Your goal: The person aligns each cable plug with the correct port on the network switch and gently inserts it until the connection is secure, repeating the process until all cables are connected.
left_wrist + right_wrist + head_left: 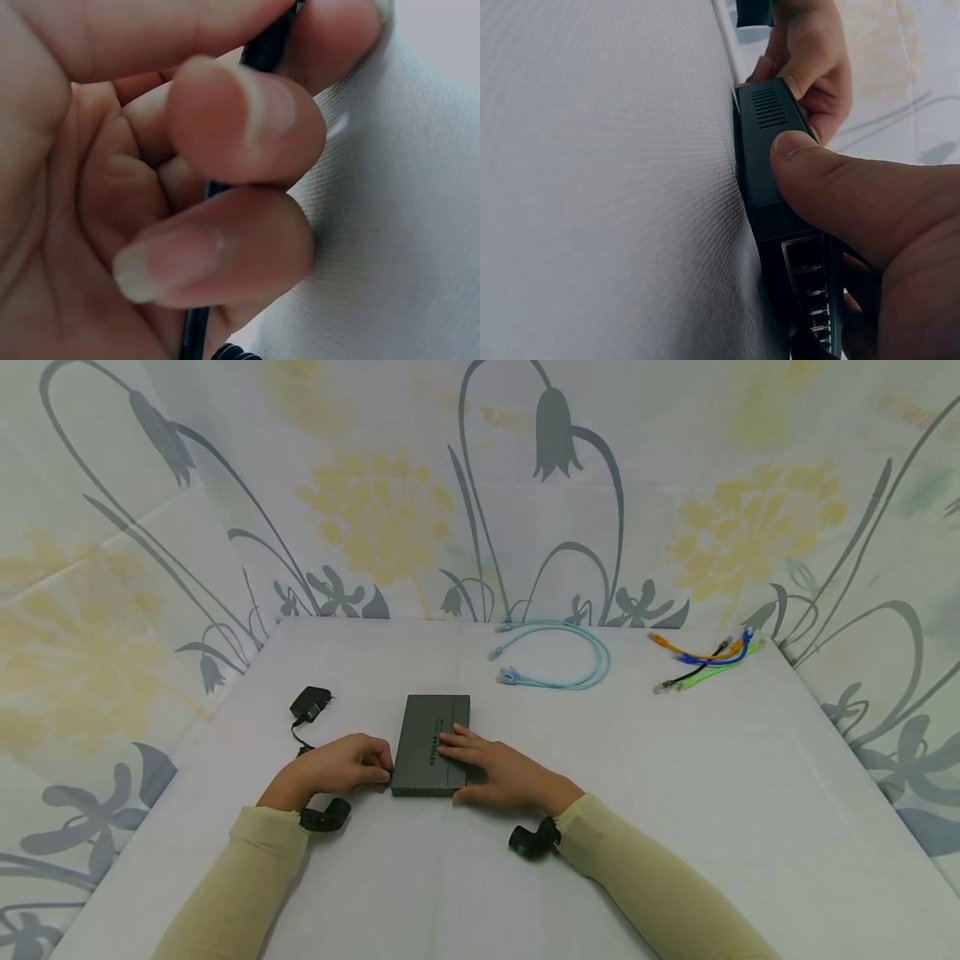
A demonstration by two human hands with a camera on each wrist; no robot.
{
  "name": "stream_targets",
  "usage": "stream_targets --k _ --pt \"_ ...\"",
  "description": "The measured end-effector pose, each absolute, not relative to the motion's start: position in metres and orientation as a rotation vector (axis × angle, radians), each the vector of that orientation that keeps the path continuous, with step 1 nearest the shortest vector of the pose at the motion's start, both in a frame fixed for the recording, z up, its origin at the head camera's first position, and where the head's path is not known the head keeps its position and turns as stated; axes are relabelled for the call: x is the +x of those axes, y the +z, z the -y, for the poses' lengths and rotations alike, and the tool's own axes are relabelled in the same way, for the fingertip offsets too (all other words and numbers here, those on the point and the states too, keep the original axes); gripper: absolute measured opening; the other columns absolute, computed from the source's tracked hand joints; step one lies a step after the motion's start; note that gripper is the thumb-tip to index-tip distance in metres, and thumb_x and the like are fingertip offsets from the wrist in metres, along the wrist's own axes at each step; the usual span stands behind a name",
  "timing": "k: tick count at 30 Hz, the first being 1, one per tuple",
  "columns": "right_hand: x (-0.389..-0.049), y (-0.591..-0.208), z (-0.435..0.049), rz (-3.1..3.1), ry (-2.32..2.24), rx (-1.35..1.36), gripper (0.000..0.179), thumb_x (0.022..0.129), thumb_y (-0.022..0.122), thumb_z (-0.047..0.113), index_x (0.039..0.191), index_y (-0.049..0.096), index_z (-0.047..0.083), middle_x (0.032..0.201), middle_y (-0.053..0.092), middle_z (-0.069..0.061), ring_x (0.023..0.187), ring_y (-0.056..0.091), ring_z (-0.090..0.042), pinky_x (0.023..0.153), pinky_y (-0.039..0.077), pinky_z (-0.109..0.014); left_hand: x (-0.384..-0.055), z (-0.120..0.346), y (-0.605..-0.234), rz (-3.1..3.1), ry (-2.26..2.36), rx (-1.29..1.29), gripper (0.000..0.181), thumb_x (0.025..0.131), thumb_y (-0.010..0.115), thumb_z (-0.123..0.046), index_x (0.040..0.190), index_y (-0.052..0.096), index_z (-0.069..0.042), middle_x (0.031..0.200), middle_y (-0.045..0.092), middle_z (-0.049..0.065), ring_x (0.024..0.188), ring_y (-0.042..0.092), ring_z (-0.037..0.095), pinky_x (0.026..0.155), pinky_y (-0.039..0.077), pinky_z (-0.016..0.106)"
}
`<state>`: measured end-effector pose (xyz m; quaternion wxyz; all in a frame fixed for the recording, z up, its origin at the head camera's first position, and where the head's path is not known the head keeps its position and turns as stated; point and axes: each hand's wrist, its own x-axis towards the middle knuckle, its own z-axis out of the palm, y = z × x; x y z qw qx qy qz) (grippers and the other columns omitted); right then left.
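A dark grey NETGEAR network switch (420,735) lies flat on the white-covered table. My right hand (495,768) rests on it, fingers stretched over the top and thumb on the near vented side. The right wrist view shows a row of ports (810,292) along the side by this hand. At the opposite side, my left hand (341,767) pinches the ribbed plug end of a black power cord (266,49) close against the switch. Its tip is hidden by fingers. The black power adapter (311,702) lies just beyond this hand, its cord running under the hand.
A looped light blue network cable (600,660) lies at the back middle. Short orange (667,644), blue (712,661), black (686,678) and green (708,673) cables are bunched at the back right. A flower-printed curtain (375,510) stands behind the table.
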<state>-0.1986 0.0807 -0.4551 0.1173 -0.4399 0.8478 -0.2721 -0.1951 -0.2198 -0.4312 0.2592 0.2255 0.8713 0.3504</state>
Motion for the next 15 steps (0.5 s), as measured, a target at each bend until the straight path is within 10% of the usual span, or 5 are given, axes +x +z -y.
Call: stream_targets --k 15 --pt "-0.1989 -0.4548 -0.0815 -2.468 -0.81 -1.289 0.071 0.092 0.066 0.04 0.152 0.035 0.02 0.162 0.022 0.008 0.152 0.006 -0.013 0.119 0.026 -0.043 -0.1956 0.2163 -0.4335 -2.341 0.983 0.621 0.008 0.094 0.059 -0.01 0.088 0.062 -0.007 0.078 0.07 0.0 0.06 0.048 0.01 0.053 0.038 0.022"
